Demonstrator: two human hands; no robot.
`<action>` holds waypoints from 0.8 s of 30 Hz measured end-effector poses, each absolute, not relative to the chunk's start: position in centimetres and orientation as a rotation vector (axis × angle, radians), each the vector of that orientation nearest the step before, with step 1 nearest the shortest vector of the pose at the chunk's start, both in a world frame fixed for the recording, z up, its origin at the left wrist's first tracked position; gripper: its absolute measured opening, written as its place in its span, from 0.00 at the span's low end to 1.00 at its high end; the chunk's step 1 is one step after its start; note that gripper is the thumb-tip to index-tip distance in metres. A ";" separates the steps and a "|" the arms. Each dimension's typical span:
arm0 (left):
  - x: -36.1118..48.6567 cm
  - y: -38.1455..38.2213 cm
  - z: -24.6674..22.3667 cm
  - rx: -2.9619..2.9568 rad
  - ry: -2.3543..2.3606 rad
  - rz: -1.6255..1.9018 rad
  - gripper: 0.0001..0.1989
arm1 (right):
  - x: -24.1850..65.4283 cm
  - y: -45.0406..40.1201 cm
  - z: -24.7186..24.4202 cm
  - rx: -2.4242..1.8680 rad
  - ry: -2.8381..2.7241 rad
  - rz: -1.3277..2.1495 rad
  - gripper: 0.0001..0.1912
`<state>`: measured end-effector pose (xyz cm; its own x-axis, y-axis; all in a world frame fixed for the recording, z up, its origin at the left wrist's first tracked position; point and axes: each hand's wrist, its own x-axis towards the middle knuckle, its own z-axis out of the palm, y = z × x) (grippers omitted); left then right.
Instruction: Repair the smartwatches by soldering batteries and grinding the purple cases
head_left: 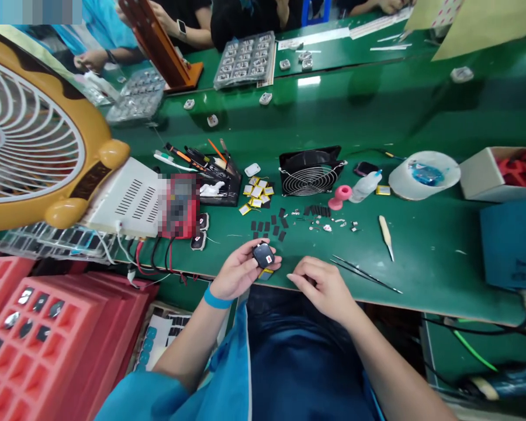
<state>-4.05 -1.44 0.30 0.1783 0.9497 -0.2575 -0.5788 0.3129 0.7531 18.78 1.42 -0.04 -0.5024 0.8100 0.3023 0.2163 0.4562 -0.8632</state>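
My left hand is closed on a small black square device with rounded corners and a white-and-red sticker, just above the bench's front edge. Directly below the device is a flat battery cell with yellow edging; whether it is attached or lying on the bench I cannot tell. My right hand rests at the edge with fingers loosely curled, and nothing shows in it. Beside it on the right lie black tweezers. Several black rectangular pads and tiny parts are scattered beyond my hands.
Yellow-edged batteries lie in a pile near a small black fan. Rightward are a squeeze bottle, white tub, pointed tool and blue box. A red meter and large fan stand left; co-workers' hands are opposite.
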 end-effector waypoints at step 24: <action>-4.1 -1.5 -0.6 0.594 1.085 1.194 0.20 | 9.9 5.4 0.0 -0.445 -1.841 0.956 0.06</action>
<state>-4.07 -1.50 -0.55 -0.0110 0.9374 -0.3481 -0.4365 0.3087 0.8451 9.88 5.39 -0.05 -0.4563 0.6614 0.5953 -0.1065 0.6236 -0.7745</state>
